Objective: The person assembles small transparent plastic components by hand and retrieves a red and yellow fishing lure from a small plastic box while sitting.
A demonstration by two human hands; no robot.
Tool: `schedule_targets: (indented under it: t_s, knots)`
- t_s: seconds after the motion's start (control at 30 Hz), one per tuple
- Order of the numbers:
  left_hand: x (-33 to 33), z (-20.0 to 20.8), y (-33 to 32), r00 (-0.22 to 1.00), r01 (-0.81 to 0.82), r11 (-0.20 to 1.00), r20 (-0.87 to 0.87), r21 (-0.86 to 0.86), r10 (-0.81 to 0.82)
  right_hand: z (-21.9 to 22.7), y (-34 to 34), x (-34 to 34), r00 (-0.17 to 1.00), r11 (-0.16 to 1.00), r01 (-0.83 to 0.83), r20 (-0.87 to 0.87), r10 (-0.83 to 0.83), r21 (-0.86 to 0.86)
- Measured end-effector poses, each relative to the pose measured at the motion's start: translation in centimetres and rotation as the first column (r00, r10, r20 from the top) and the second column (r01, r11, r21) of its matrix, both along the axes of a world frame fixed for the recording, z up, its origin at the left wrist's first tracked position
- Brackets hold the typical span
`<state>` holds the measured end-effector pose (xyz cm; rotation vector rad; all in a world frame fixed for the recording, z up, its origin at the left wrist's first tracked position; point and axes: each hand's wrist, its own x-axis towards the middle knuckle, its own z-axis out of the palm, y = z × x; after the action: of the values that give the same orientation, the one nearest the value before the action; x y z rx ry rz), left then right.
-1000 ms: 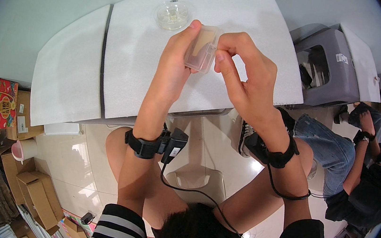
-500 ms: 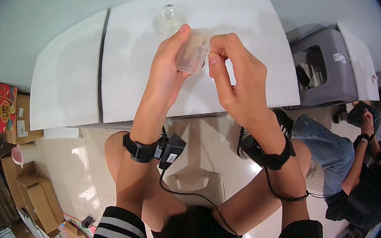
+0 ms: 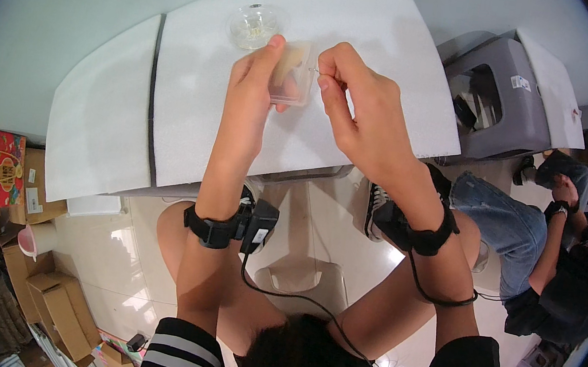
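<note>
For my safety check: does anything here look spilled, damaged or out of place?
Nothing stands out. The left hand holds the translucent rectangular plastic box, which shows no visible crack; the clear round plastic dish rests on the white table, no spill visible. Whether the right hand pinches anything is unclear.

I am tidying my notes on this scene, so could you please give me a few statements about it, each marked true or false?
1. The left hand holds a clear box. True.
2. The right hand lies flat on the table. False: it is raised beside the clear box, its fingers bent.
3. A round clear container stands on the white table, beyond the left hand. True.
4. The red printed box stands on the white table. False: the red printed box is off to the left, by cardboard boxes.
5. Both wrists are bare. False: each wears a black strap.
</note>
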<state>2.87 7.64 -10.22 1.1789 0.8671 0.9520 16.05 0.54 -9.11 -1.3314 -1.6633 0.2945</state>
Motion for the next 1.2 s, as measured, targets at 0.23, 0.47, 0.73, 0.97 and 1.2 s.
schedule_targets:
  t_s: [0.23,0.47,0.73,0.97,1.2]
  knots:
    - [0.8,0.0,-1.2,0.980,-0.138,0.990,0.136,-0.042,0.143,0.8,-0.1,0.2,0.945,0.977,-0.123,-0.321,0.061,-0.176]
    - [1.1,-0.7,-1.8,0.965,-0.130,0.986,0.214,-0.107,0.150,0.6,0.3,0.6,0.703,0.885,-0.378,-0.706,0.085,-0.271]
    - [0.9,-2.6,-1.2,0.923,0.221,0.969,0.346,-0.115,-0.169,0.8,-1.1,1.1,0.771,0.900,-0.324,-0.633,0.072,-0.293]
    - [1.3,-0.7,-2.0,0.970,0.229,0.973,0.079,0.018,-0.230,-0.2,-1.0,1.7,0.824,0.921,-0.183,-0.565,-0.047,-0.343]
    - [1.1,-1.0,-1.8,0.986,0.135,0.986,-0.109,0.096,-0.124,-1.0,-1.7,1.8,0.952,0.942,-0.055,-0.303,-0.050,-0.330]
